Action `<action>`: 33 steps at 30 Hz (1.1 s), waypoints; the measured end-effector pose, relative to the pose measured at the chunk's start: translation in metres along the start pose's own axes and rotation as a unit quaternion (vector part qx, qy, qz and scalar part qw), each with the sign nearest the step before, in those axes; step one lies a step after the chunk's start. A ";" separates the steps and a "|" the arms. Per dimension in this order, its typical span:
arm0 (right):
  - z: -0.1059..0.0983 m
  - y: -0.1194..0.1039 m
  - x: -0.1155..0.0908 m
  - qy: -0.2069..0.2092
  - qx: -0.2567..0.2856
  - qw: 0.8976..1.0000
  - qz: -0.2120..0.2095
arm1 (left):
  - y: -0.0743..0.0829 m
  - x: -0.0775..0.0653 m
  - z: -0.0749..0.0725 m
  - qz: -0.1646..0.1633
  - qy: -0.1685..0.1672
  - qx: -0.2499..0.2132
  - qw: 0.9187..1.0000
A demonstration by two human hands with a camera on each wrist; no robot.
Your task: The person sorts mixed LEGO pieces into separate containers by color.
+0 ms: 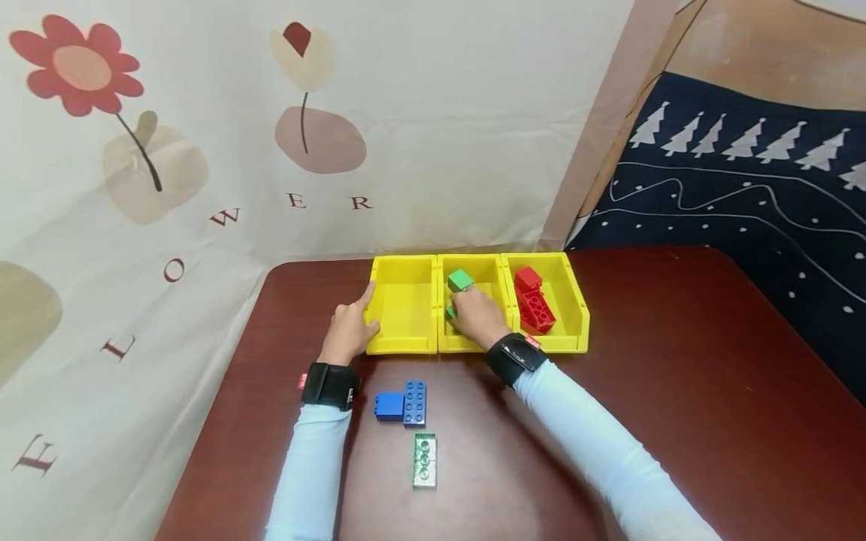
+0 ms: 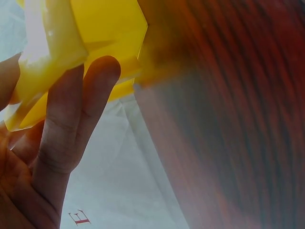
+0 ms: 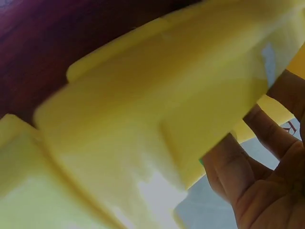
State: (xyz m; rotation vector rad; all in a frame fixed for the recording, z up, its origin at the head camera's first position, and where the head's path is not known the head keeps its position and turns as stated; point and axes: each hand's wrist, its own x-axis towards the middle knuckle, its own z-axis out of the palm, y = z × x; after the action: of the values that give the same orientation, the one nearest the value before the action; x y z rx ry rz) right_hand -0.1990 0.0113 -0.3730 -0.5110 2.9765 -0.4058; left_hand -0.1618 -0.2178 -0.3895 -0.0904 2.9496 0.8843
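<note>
My left hand (image 1: 346, 330) is at the left side of a yellow bin (image 1: 404, 347), index finger laid along its rim. In the left wrist view, thumb and fingers grip the yellow wall (image 2: 52, 47) from both sides. My right hand (image 1: 479, 315) reaches down into the middle yellow bin (image 1: 460, 345), fingers curled at a green brick (image 1: 451, 312) mostly hidden beneath them. Another green brick (image 1: 460, 280) stands just beyond that hand. The right wrist view shows the fingers (image 3: 228, 167) passing behind the bin's front wall, with a sliver of green at the fingertips.
The right yellow bin (image 1: 573, 344) holds red bricks (image 1: 536, 309). In front of the bins, a blue brick (image 1: 389, 406) lies against a longer studded blue brick (image 1: 415, 403). Closer in is a clear green brick (image 1: 425, 460). A printed cloth (image 1: 433, 135) hangs behind the table (image 1: 676, 361).
</note>
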 end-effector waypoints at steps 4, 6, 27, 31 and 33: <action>-0.004 0.003 -0.007 0.000 0.007 1.000 -0.003 | 0.001 -0.002 0.002 -0.004 -0.004 -0.003 1.000; -0.011 0.004 -0.015 0.009 0.023 1.000 -0.001 | 0.002 -0.001 0.004 -0.003 -0.005 -0.002 1.000; 0.027 -0.057 -0.179 -0.011 0.007 0.964 -0.267 | 0.001 -0.001 0.002 -0.014 -0.002 -0.002 1.000; 0.039 -0.060 -0.185 -0.016 -0.019 0.965 -0.261 | 0.001 -0.002 0.001 -0.013 -0.001 0.000 1.000; 0.042 -0.061 -0.186 -0.010 -0.027 0.966 -0.257 | 0.002 -0.002 0.001 -0.014 -0.002 0.001 1.000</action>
State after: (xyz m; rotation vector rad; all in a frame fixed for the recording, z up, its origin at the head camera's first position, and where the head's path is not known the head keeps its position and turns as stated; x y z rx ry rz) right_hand 0.0004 0.0083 -0.3875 -1.2909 2.8055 -0.3498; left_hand -0.1603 -0.2157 -0.3887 -0.1286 2.9388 0.8780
